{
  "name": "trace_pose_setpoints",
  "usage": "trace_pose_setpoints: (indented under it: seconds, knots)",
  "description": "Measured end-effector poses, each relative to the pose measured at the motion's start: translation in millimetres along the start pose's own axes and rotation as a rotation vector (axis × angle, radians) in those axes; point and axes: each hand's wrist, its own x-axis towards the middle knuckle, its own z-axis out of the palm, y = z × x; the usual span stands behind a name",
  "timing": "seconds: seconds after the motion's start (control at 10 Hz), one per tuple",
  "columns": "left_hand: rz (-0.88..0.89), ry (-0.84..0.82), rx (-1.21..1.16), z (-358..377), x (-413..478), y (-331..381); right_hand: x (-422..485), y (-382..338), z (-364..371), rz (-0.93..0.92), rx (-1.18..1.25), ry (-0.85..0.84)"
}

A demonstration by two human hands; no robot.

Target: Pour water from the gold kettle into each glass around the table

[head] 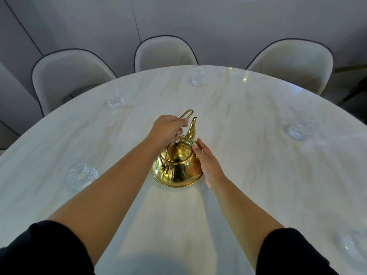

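Black sleeves (45,249) sit closest, and two bare arms reach out over the white marble table (258,175). Far to the left of all the fingers stands a near glass (79,173). A second glass (115,101) stands further out, also left of the fingers.

The left hand (166,130) is curled round the thin wire handle (187,113), which is swung up. Its loop end pokes out past the fingertips. Right below those fingers sits the gold kettle (178,167), flat on the middle of the table. Its spout (192,128) points away, just right of the left fingers. The right hand (208,163) lies on the kettle's right side, fingers straight and close together, touching the shiny wall and holding nothing.

A third glass (198,75) stands far beyond both hands. A fourth glass (299,128) stands well off to the right of the right fingers.

The kettle looks hard, smooth and slippery, and with water inside it is likely heavy. The handle swings, so the pot may rock. The top of the handle seems the best place to hold. The glasses could break. I cannot tell if any hold water.
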Motion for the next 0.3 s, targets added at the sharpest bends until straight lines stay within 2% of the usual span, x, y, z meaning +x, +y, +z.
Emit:
trace_pose_setpoints:
  seconds: [0.1, 0.2, 0.3]
  knots:
    - [0.058, 0.038, 0.11, 1, 1, -3, -7, -2, 1, -0.012, -0.029, -0.018]
    - [0.091, 0.144, 0.355, 2, -12, -2, -22, -11, 1, -0.001, -0.055, 0.018]
    - [0.088, 0.257, 0.422, -2, -33, -8, -43, -14, -2, 0.003, -0.071, 0.068]
